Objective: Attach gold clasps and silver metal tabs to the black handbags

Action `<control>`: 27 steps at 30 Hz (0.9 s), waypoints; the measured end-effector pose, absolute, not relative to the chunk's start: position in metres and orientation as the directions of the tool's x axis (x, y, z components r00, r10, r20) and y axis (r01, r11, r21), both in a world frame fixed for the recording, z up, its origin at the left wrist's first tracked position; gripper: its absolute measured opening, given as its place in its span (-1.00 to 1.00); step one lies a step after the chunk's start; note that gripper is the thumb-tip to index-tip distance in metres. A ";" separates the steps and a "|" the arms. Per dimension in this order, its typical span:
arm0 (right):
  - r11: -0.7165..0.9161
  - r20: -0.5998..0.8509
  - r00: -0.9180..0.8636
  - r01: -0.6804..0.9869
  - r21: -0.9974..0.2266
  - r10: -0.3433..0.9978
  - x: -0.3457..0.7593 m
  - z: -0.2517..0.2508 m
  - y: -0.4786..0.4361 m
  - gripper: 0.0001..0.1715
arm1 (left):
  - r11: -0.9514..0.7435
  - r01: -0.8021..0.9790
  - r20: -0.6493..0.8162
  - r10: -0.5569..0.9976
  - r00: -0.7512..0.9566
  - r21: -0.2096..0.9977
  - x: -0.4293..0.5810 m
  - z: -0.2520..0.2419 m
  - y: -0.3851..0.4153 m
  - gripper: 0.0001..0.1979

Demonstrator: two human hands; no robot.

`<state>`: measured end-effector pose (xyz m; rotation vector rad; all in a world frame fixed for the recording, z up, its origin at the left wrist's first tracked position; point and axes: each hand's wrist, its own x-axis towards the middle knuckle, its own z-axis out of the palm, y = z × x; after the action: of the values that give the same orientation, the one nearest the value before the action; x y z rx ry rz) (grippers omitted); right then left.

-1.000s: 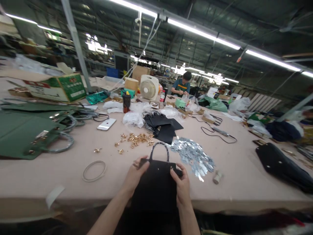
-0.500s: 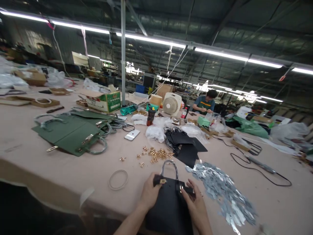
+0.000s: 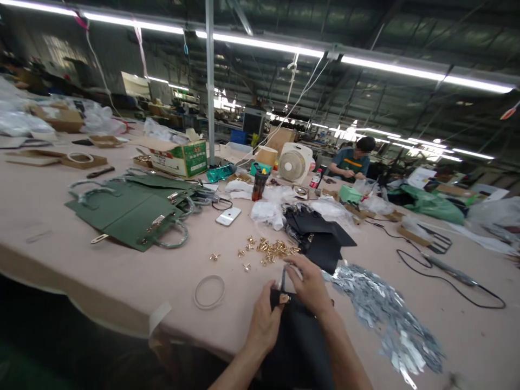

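A black bag panel (image 3: pixel 298 338) with a gold clasp lies at the near table edge, under both my hands. My left hand (image 3: pixel 265 322) grips its top left corner by the gold clasp (image 3: pixel 284 298). My right hand (image 3: pixel 311 284) is closed over the top of the panel and its handle (image 3: pixel 282 279), which is mostly hidden. Just beyond lie several small gold fittings (image 3: pixel 270 250) and, to the right, a heap of silver metal plates (image 3: pixel 382 314).
Green bag panels (image 3: pixel 130 214) lie at left, black pieces (image 3: pixel 317 233) in the middle, a white phone (image 3: pixel 228 216), a clear ring (image 3: pixel 209 291), a fan (image 3: pixel 296 162), a green box (image 3: pixel 179 157), a black cable (image 3: pixel 447 271). A person sits at the table's far side (image 3: pixel 352 161).
My right hand has moved up and left, over the top of the black panel and its handle. The camera has shifted slightly; the left hand keeps its hold.
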<state>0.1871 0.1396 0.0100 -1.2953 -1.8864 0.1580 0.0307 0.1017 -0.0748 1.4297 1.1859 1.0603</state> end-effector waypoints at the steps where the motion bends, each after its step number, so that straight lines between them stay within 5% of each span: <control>1: 0.467 0.490 -0.192 0.705 -0.534 0.850 0.178 0.010 0.153 -0.77 | -0.087 0.159 0.063 0.987 0.146 0.983 0.032 -0.077 0.102 -0.44; 8: 0.507 0.241 -0.456 0.660 -0.555 0.857 0.128 0.006 0.207 -0.79 | -0.338 0.317 0.283 0.936 0.208 0.886 0.036 -0.084 0.091 -0.34; 15: 0.586 0.031 -0.702 0.570 -0.576 0.712 0.078 0.015 0.192 -0.76 | -0.318 0.369 0.186 0.917 0.352 0.873 0.032 -0.068 0.076 -0.27; 20: 0.589 0.018 -0.668 0.642 -0.490 0.744 0.051 -0.009 0.171 -0.85 | -0.385 0.395 0.197 0.877 0.438 0.834 0.007 -0.070 0.044 -0.32; 27: 0.519 0.083 -0.580 0.644 -0.562 0.810 0.047 -0.036 0.157 -0.81 | -0.689 0.364 0.487 0.711 0.507 0.626 -0.082 -0.095 0.016 -0.60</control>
<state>0.0469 0.1575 -0.0364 -1.2086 -2.4286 0.6926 -0.0820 0.0155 -0.0953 2.3051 0.8840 1.0429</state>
